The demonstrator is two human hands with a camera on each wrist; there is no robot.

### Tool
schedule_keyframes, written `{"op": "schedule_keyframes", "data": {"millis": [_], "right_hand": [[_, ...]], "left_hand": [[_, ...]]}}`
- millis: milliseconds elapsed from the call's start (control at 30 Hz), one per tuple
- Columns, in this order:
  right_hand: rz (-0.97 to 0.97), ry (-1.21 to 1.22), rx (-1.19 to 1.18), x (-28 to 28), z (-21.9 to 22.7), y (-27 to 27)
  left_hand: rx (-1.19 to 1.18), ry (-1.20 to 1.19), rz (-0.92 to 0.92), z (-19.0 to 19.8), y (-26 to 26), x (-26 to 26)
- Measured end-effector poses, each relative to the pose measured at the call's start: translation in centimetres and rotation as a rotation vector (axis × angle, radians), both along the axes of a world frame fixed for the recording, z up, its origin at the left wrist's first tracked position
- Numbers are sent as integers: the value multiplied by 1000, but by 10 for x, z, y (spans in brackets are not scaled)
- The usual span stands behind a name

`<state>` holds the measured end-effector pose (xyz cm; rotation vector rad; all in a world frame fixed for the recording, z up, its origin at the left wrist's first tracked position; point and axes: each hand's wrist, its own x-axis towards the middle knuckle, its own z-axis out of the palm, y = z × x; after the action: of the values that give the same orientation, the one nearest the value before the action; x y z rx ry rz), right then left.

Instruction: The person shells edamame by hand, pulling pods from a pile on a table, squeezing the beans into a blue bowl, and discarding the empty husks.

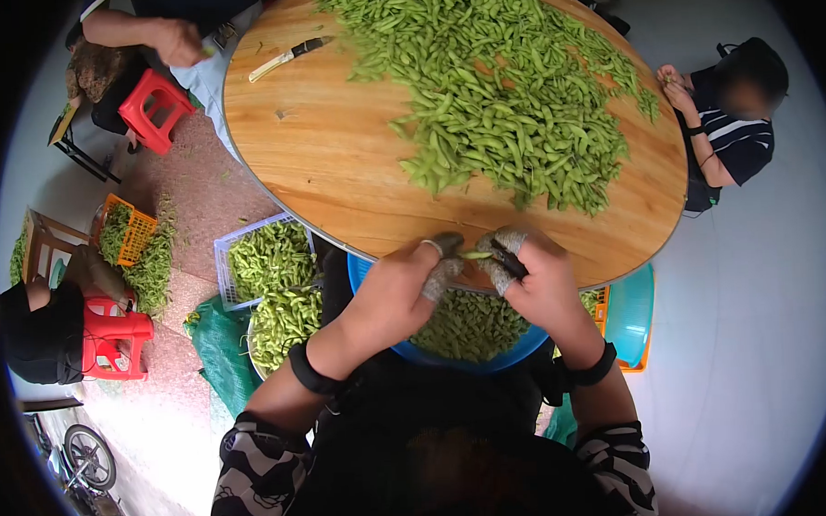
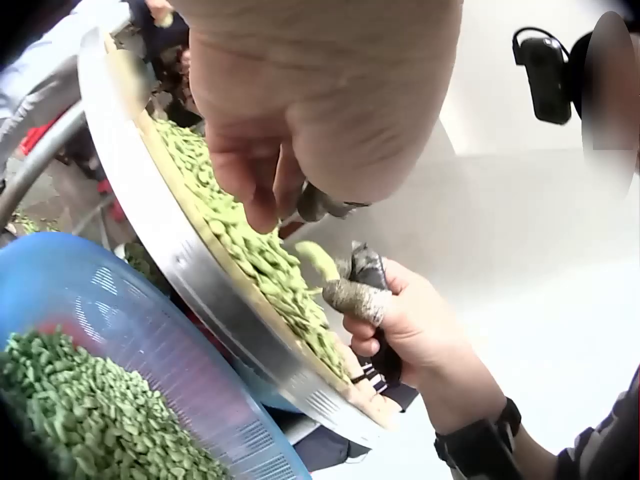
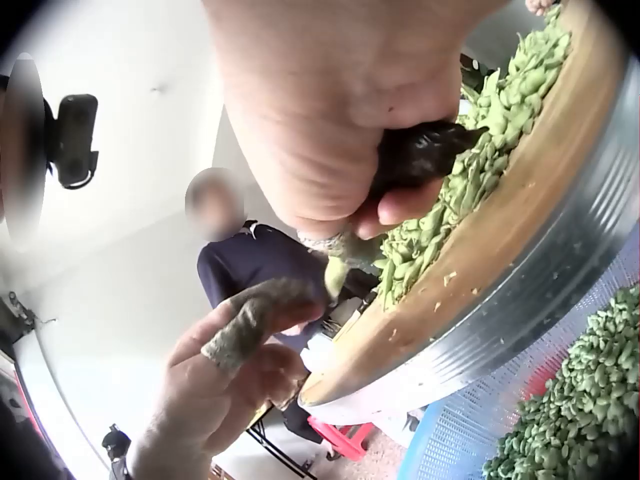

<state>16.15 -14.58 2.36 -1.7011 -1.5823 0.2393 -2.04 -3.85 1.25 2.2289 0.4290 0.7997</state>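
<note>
The right hand gripped a dark tool and pinched 1 pod at the tabletop's near edge; the left hand was loosely open beside it. The blue basket suggested considerable progress, but the pods reaching the far edge remained.

Head view: bright, diffuse light covers the round table; the floor below and left of it washes out almost to white, while my lap, below its near edge, sinks into dark shadow. Black corners and a bluish fringe frame the bowed, wide-angle scene. Another person's hand, at the table's upper left, is smeared. Wrist views: the pale wall beside the table is overexposed — its metal rim shows bright glare — and blurred patches obscure faces.
</note>
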Motion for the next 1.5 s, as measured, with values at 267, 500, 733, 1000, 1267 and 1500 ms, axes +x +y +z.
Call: {"op": "schedule_keyframes", "data": {"millis": [267,500,733,1000,1267,1500], "right_hand": [[36,643,-201,-13,0,-36],[171,706,-280,-17,9,-40],[135,1316,-479,-17,-4,-45],[270,1688,-483,-11,5,-53],[92,1518,-437,-19,6,-58],[18,878,-296,-13,-9,-57]], "left_hand": [[-1141,9,-258,-4,-14,5],[-843,-116,-221,-23,-26,10],[-193,-3,-143,-19,-28,6],[-1399,33,-355,-5,-22,2],[-379,-5,-187,-12,-36,11],[-885,283,-274,-10,-31,5]]}}
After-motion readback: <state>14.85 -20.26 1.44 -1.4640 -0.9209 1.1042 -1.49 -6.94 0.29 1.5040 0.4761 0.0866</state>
